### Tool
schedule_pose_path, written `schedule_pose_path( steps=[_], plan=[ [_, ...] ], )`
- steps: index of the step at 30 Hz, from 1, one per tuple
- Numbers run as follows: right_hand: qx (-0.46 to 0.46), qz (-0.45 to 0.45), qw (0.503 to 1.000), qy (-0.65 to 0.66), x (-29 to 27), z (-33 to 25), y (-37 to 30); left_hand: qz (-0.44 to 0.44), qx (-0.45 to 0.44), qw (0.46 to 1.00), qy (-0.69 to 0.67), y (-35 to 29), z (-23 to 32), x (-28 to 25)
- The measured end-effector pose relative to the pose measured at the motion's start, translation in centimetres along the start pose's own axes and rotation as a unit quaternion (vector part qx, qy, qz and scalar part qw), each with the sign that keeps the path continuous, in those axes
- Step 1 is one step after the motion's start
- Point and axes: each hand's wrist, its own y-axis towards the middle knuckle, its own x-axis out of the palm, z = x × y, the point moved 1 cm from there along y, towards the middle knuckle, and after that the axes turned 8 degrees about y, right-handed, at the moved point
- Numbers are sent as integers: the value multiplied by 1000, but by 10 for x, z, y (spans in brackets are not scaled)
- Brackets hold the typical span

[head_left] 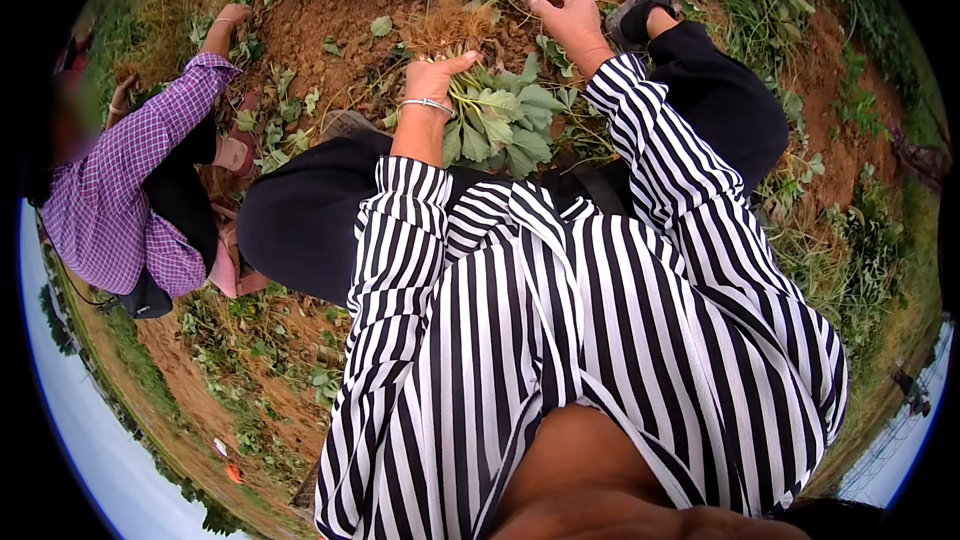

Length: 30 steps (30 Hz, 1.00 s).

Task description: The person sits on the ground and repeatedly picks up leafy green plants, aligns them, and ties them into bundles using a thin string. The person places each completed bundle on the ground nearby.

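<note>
I see the left hand wrapped round the stems of the leafy plants, between the dark-trousered legs; the right hand curls its fingers over the soil, and whether they pinch anything I can't tell. I'd grip firmly without crushing stems, keeping roots aligned.

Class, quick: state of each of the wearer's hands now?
Left hand: closed, holding leafy plants.
Right hand: partly curled; whether holding anything cannot be told.
</note>
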Motion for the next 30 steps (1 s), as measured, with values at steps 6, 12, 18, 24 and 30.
schedule_pose_path(
  steps=[6, 12, 18, 24, 30],
  plan=[
    [99, -267, 949, 137, 34, -8, -37, -1, -7, 1000, -2, 0, -2, 1],
    [-60, -271, 958, -73, 32, 2, -26, 8, -6, 1000, -5, 0, -6, 2],
    [8, -385, 798, -464, -23, 81, 1, -31, -112, 993, -10, 3, 0, -7],
    [159, -406, 772, -463, -42, 146, 11, -80, -111, 990, 20, 10, -9, -20],
    [383, -187, 903, -48, -29, 179, 2, 10, -144, 987, 76, 7, -9, -11]
  ],
)
